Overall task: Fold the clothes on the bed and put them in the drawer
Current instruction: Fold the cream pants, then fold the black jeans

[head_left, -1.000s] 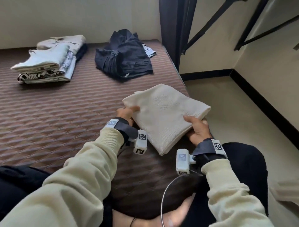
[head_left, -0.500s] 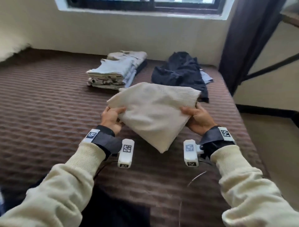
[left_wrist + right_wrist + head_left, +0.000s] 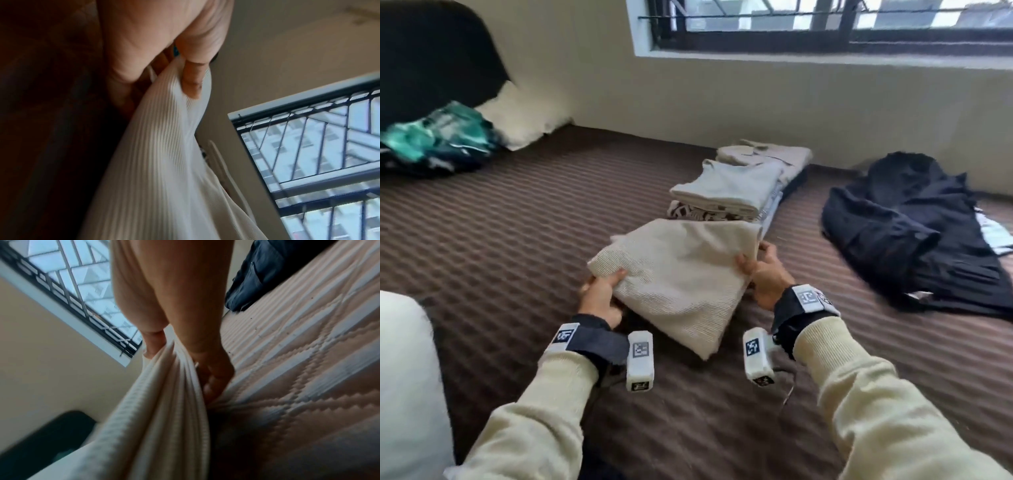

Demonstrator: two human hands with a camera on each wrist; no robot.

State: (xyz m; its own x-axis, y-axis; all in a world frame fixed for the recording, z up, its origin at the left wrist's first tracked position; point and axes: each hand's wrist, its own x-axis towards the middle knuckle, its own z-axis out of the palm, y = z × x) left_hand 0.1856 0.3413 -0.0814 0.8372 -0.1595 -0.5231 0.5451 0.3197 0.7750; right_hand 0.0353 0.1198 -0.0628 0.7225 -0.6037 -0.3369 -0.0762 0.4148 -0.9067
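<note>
Half a second back I had the folded cream garment held higher, in front of the clothes behind it; now it sits lower over the brown quilted bed, just short of the stack of folded clothes, and the view has swung left so the headboard end shows.

From the left: a white pillow corner crowds my near left edge, and a teal and black bundle lies at the far left against another pillow. Between those and my hands is a wide stretch of bare bedcover.

My left hand pinches the garment's left edge, thumb on top and fingers curled beneath; the left wrist view shows the thumb pressing into the ribbed knit. My right hand grips the right edge the same way, and the right wrist view shows the layered fold bunched between thumb and curled fingers. The garment's near corner hangs lowest; the motion blur leaves me unsure whether it touches the bed.

Its far edge overlaps the front of the stack from my angle, so contact there I cannot tell. Right of the stack lies a strip of open bedcover, then the dark unfolded clothes heaped near the right edge, under the barred window.
</note>
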